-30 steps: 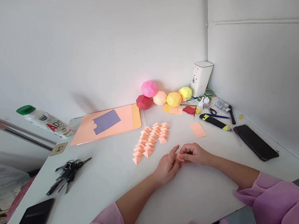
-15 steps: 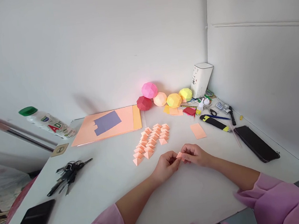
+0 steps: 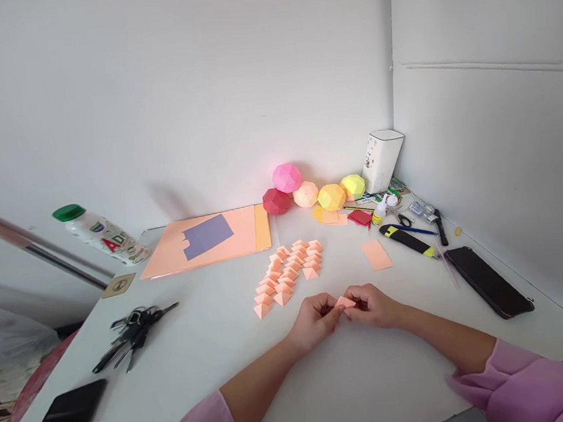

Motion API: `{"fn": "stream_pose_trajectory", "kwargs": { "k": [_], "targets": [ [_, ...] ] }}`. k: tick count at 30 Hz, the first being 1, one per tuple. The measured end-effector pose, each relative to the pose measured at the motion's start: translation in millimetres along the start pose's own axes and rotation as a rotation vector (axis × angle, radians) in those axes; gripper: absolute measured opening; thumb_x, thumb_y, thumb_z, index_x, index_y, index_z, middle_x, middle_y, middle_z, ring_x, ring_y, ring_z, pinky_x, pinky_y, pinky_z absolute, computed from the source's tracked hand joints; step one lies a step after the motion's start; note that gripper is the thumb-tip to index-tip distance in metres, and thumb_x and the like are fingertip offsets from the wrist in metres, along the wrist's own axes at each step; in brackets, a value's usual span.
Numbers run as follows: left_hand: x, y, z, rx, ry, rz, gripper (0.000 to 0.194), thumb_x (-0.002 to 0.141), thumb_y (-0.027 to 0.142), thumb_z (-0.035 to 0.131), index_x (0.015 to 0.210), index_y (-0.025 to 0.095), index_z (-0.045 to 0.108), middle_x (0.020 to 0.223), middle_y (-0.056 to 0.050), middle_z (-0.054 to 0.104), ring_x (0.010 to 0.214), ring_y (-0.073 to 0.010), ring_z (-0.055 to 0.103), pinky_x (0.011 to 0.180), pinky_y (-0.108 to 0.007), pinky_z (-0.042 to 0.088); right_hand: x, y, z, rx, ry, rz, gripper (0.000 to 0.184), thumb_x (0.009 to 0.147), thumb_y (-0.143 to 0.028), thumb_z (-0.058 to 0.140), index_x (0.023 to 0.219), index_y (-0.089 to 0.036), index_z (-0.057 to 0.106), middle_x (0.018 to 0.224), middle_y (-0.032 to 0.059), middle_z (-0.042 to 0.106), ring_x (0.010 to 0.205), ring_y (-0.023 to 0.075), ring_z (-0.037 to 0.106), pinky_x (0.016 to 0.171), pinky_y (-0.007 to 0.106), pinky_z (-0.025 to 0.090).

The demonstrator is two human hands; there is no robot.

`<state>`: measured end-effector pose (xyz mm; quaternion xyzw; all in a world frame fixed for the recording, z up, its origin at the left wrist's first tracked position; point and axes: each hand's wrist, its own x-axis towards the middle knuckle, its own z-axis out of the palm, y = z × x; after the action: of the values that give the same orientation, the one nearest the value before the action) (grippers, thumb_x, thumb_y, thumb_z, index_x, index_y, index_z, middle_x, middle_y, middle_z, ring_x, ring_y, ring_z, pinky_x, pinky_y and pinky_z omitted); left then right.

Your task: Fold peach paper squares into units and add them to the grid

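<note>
Far left, a slanting table edge [image 3: 88, 322] near keys [image 3: 135, 329]; then a wide stretch of tabletop [image 3: 213, 322] up to peach paper pyramids [image 3: 288, 274] in rows beyond the left hand [image 3: 311, 325]. Pinched between its fingertips and those of the right hand [image 3: 376, 306]: a small peach paper piece [image 3: 345, 302], pale and peaked. Farther right, more tabletop, then a black phone [image 3: 487, 283].

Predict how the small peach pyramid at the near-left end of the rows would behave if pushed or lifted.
The small peach pyramid is probably very light, as it looks like thin folded paper. It would likely slide rather than roll, given its flat, angular faces. Its creases may stiffen it, but a hard pinch could crumple it.
</note>
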<state>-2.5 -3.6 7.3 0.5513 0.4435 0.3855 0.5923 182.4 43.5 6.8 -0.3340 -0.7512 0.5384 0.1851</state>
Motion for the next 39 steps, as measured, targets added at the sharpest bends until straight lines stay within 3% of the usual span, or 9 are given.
{"fn": "stream_pose_trajectory", "kwargs": {
  "k": [9,19,23,26,29,35,39],
  "targets": [
    [0,-4,2.1,0.098,0.009,0.045,0.034,0.081,0.049,0.051,0.070,0.017,0.050,0.053,0.002,0.053,0.046,-0.0088,0.044,0.045,-0.020,0.031,0,3,5,-0.113,0.065,0.004,0.006,0.074,-0.022,0.052,0.071,-0.016,0.050,0.059,-0.0047,0.044,0.050,0.0079,0.032,0.046,0.020,0.027],
    [-4,-10,5.6,0.585,0.071,0.463,0.015,0.086,0.024,0.041,0.082,0.018,0.054,0.070,-0.003,0.056,0.058,-0.0132,0.049,0.055,-0.026,0.041,-3,1,3,-0.187,0.013,-0.075,0.008,0.068,-0.017,0.049,0.067,-0.019,0.042,0.051,-0.0076,0.035,0.047,0.0073,0.028,0.044,0.020,0.024],
    [-3,-8,6.4,0.651,0.062,0.584,0.015,0.087,0.020,0.039,0.090,0.019,0.054,0.079,-0.006,0.062,0.073,-0.0167,0.057,0.072,-0.033,0.047,-2,0,2,-0.224,0.004,-0.130,0.009,0.067,-0.016,0.048,0.066,-0.019,0.041,0.051,-0.0078,0.034,0.047,0.0073,0.028,0.044,0.020,0.024],
    [-4,-6,6.4,0.723,0.097,0.660,0.016,0.085,0.015,0.038,0.092,0.020,0.052,0.089,-0.007,0.064,0.093,-0.0193,0.058,0.098,-0.048,0.036,-2,1,0,-0.228,-0.011,-0.152,0.008,0.068,-0.016,0.048,0.066,-0.019,0.041,0.051,-0.0081,0.033,0.046,0.0071,0.027,0.043,0.020,0.023],
    [-5,-6,6.1,0.769,0.135,0.688,0.018,0.083,0.011,0.039,0.094,0.019,0.051,0.088,-0.007,0.062,0.105,-0.0208,0.054,0.105,-0.054,0.025,-2,2,0,-0.227,-0.008,-0.154,0.010,0.068,-0.016,0.048,0.065,-0.020,0.039,0.051,-0.0081,0.031,0.046,0.0070,0.027,0.043,0.020,0.022],
    [-4,-8,5.3,0.760,0.162,0.692,0.018,0.082,0.010,0.039,0.093,0.020,0.049,0.088,-0.007,0.058,0.111,-0.0230,0.050,0.104,-0.055,0.029,-2,0,-1,-0.200,-0.008,-0.127,0.010,0.070,-0.017,0.048,0.067,-0.020,0.039,0.052,-0.0078,0.032,0.046,0.0074,0.028,0.044,0.021,0.023],
    [-3,-10,5.0,0.689,0.184,0.678,0.010,0.084,0.013,0.042,0.087,0.020,0.048,0.085,-0.006,0.057,0.103,-0.0224,0.052,0.097,-0.049,0.038,-2,1,0,-0.205,-0.002,-0.127,0.010,0.070,-0.017,0.048,0.067,-0.020,0.040,0.052,-0.0075,0.033,0.047,0.0078,0.029,0.045,0.021,0.023]
  ]
}}
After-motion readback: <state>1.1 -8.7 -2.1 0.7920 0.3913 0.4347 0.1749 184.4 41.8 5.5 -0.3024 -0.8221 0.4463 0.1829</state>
